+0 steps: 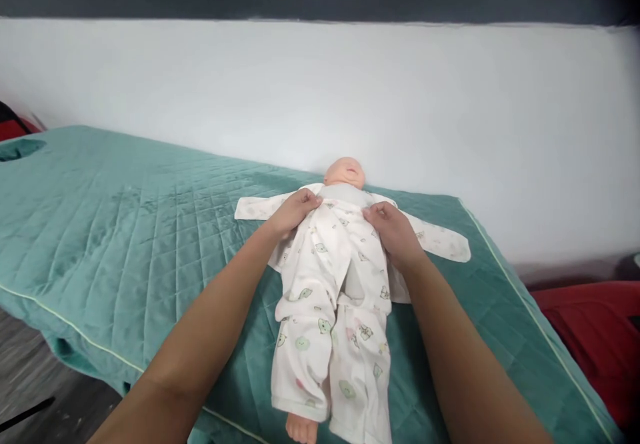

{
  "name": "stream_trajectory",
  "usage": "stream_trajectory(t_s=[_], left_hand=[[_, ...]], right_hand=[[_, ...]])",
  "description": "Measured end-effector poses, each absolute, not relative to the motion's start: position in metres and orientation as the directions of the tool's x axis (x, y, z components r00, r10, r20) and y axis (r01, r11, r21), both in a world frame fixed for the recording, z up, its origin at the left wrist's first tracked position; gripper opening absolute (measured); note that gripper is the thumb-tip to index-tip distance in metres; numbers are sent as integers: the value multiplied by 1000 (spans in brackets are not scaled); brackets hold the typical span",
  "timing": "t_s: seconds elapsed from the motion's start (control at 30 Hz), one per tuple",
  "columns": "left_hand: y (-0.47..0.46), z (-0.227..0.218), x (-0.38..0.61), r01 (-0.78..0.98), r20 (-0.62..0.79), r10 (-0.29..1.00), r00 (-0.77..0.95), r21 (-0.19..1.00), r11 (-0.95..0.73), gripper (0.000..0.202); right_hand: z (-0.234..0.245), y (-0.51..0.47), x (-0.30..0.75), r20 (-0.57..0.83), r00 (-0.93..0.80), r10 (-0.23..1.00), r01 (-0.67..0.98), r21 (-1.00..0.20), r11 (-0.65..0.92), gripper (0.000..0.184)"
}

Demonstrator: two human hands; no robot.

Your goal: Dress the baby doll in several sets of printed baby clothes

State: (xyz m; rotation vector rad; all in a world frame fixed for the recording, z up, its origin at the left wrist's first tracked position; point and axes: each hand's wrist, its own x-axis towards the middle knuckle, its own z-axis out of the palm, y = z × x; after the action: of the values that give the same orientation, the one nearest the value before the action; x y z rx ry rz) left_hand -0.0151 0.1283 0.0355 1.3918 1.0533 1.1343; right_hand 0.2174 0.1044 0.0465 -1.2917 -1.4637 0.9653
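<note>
A baby doll (345, 172) lies on its back on a green quilted cover, its head toward the wall. White printed baby trousers (330, 337) are on its legs, and their waistband reaches up over the chest. Beneath them a white printed long-sleeved top (440, 239) is spread with both sleeves out to the sides. My left hand (299, 209) pinches the waistband at its left corner, and my right hand (393, 224) pinches it at the right. One bare doll foot (301, 427) shows below the left trouser leg; the other foot is not visible.
The green quilted cover (125, 231) drapes a long bed against a white wall (320, 91). At the right stands a red object (595, 324), partly cut off. Dark wood-look flooring (30, 364) shows at the lower left.
</note>
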Motion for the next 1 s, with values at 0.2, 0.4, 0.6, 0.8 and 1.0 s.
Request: stream_trajectory(t_s=[0.2,0.4,0.6,0.8,1.0], left_hand=[[122,25,-37,32,-20,981,193,999,14,30],[110,41,-62,225,-80,885,459,974,-28,21],[110,42,-62,358,-55,886,461,925,-128,13],[115,31,-45,633,147,963,227,729,-261,17],[116,47,-43,621,-50,915,401,749,-231,23]], right_hand=[[39,98,240,-56,-11,998,-93,-994,-57,34],[49,86,271,-151,-270,951,312,-948,-62,23],[51,87,260,-132,-118,984,678,-735,-17,11],[40,93,253,-90,-6,996,753,-655,-55,18],[36,91,254,-39,-135,990,583,-811,48,20]])
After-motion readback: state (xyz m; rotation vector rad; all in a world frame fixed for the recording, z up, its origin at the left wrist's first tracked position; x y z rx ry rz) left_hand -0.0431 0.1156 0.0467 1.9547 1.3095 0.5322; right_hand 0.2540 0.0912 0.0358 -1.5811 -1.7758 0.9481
